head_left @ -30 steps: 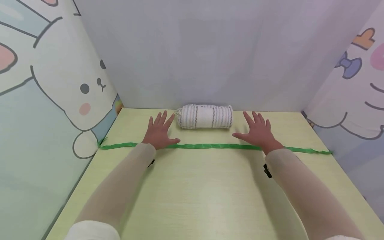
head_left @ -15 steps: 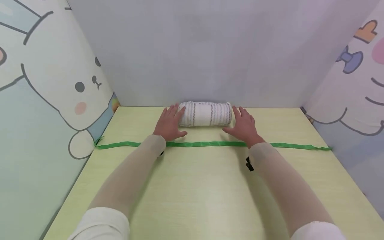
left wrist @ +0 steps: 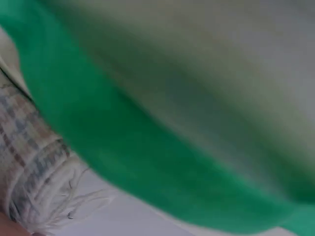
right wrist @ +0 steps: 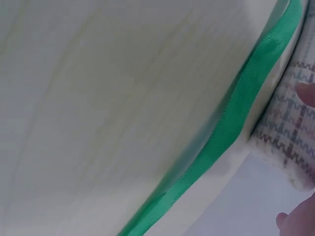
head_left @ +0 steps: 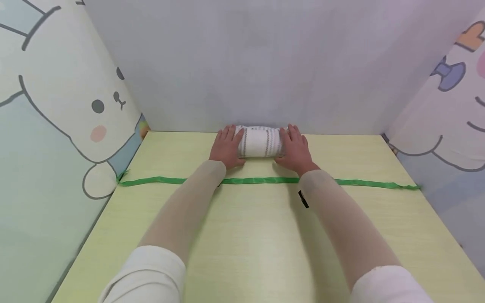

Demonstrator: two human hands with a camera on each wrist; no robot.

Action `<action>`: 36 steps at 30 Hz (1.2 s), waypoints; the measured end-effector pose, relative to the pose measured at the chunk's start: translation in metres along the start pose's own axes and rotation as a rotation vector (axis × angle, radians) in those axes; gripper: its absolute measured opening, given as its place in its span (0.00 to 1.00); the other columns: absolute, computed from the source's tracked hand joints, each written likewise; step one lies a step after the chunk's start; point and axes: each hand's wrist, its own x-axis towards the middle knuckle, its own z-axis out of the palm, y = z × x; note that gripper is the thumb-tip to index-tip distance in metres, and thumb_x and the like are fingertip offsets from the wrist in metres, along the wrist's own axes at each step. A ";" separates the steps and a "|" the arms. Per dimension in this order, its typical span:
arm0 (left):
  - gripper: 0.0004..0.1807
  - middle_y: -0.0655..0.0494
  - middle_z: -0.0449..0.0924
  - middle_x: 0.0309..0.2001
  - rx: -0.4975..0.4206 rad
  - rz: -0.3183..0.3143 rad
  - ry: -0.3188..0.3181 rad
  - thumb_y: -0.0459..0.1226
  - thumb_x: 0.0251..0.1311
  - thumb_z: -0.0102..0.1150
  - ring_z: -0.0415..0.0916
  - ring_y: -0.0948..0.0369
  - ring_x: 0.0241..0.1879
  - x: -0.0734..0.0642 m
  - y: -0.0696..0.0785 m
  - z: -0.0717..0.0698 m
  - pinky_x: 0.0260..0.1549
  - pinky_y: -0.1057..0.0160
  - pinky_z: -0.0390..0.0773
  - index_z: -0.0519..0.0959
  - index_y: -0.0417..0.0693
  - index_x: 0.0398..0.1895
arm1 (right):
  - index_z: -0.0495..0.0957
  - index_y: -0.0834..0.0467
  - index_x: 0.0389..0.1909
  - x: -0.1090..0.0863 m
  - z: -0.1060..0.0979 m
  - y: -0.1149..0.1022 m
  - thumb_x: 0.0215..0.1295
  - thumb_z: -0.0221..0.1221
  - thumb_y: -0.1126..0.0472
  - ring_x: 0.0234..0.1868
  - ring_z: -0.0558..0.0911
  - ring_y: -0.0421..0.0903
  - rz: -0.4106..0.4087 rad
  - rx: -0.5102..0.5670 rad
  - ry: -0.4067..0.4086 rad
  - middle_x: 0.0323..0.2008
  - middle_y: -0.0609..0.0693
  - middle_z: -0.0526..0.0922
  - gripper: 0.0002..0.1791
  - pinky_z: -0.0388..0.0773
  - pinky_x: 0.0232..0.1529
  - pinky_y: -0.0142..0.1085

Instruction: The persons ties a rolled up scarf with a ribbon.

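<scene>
A rolled-up woven cloth (head_left: 260,142), white with grey patterned stripes, lies across the far edge of the table. My left hand (head_left: 226,149) rests against its left end, index finger on the cloth and thumb low in front. At the opposite end, my right hand (head_left: 297,150) touches the cloth with fingers extended over it. The left wrist view catches the fringed end of the cloth roll (left wrist: 39,167), with little of the hand showing. In the right wrist view, a fingertip (right wrist: 306,93) meets the roll's patterned side. The hands cover both ends from above.
A green ribbon (head_left: 261,180) stretches across the pale wooden table (head_left: 242,235), in front of the cloth and under both forearms. A grey-white curtain (head_left: 250,63) stands behind the table. Cartoon-printed panels (head_left: 91,105) flank it on both sides.
Both hands have moved inward and forward, from apart on either side of the roll to touching its two ends. The cloth stays in place on the table; the head view has shifted slightly.
</scene>
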 end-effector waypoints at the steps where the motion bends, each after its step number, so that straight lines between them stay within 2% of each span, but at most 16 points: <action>1: 0.66 0.42 0.43 0.82 0.003 -0.008 -0.007 0.62 0.51 0.73 0.38 0.45 0.81 0.002 0.003 0.000 0.77 0.47 0.37 0.43 0.54 0.85 | 0.44 0.54 0.83 0.001 0.000 -0.002 0.57 0.74 0.51 0.82 0.32 0.56 -0.001 -0.016 -0.009 0.83 0.58 0.37 0.62 0.36 0.77 0.59; 5: 0.65 0.43 0.50 0.80 -0.026 -0.044 -0.030 0.57 0.49 0.77 0.42 0.44 0.80 0.007 0.013 -0.001 0.77 0.45 0.41 0.46 0.54 0.84 | 0.43 0.55 0.83 0.004 0.001 -0.014 0.58 0.72 0.55 0.82 0.34 0.58 -0.007 -0.051 -0.032 0.82 0.60 0.40 0.60 0.33 0.76 0.61; 10: 0.60 0.46 0.59 0.76 -0.037 -0.060 -0.040 0.51 0.51 0.76 0.50 0.45 0.77 0.012 0.015 0.002 0.76 0.44 0.48 0.49 0.55 0.83 | 0.41 0.56 0.83 0.010 0.002 -0.025 0.62 0.68 0.56 0.81 0.36 0.61 0.025 -0.108 -0.083 0.82 0.63 0.41 0.57 0.31 0.77 0.58; 14: 0.58 0.49 0.63 0.73 -0.033 -0.078 -0.063 0.48 0.51 0.76 0.57 0.47 0.74 0.010 0.015 0.005 0.73 0.47 0.57 0.52 0.52 0.82 | 0.48 0.59 0.81 0.011 0.002 -0.029 0.63 0.66 0.58 0.81 0.40 0.63 0.011 -0.149 -0.099 0.81 0.66 0.44 0.51 0.30 0.78 0.54; 17: 0.56 0.50 0.65 0.71 -0.046 -0.101 -0.096 0.46 0.50 0.77 0.60 0.48 0.71 0.008 0.016 0.007 0.70 0.47 0.61 0.55 0.50 0.80 | 0.53 0.62 0.78 0.011 0.002 -0.031 0.63 0.68 0.58 0.80 0.46 0.64 -0.013 -0.167 -0.106 0.78 0.66 0.52 0.48 0.34 0.78 0.55; 23: 0.52 0.49 0.67 0.69 -0.066 -0.131 -0.132 0.43 0.49 0.77 0.62 0.48 0.70 0.007 0.022 0.004 0.70 0.48 0.63 0.59 0.51 0.77 | 0.55 0.62 0.78 0.015 0.003 -0.028 0.66 0.68 0.54 0.75 0.59 0.62 -0.005 -0.200 -0.120 0.72 0.64 0.64 0.46 0.51 0.77 0.54; 30: 0.51 0.49 0.69 0.67 -0.082 -0.155 -0.115 0.42 0.51 0.76 0.64 0.49 0.69 0.010 0.022 0.013 0.67 0.49 0.67 0.59 0.53 0.78 | 0.56 0.62 0.77 0.017 0.001 -0.020 0.63 0.69 0.53 0.71 0.65 0.63 -0.010 -0.174 -0.145 0.70 0.64 0.66 0.47 0.58 0.74 0.56; 36: 0.46 0.49 0.71 0.67 -0.058 -0.174 -0.124 0.40 0.55 0.73 0.66 0.49 0.67 0.010 0.028 0.008 0.65 0.48 0.69 0.61 0.51 0.77 | 0.61 0.61 0.75 0.016 0.000 -0.018 0.64 0.68 0.54 0.70 0.65 0.62 0.016 -0.131 -0.159 0.68 0.63 0.68 0.41 0.59 0.73 0.55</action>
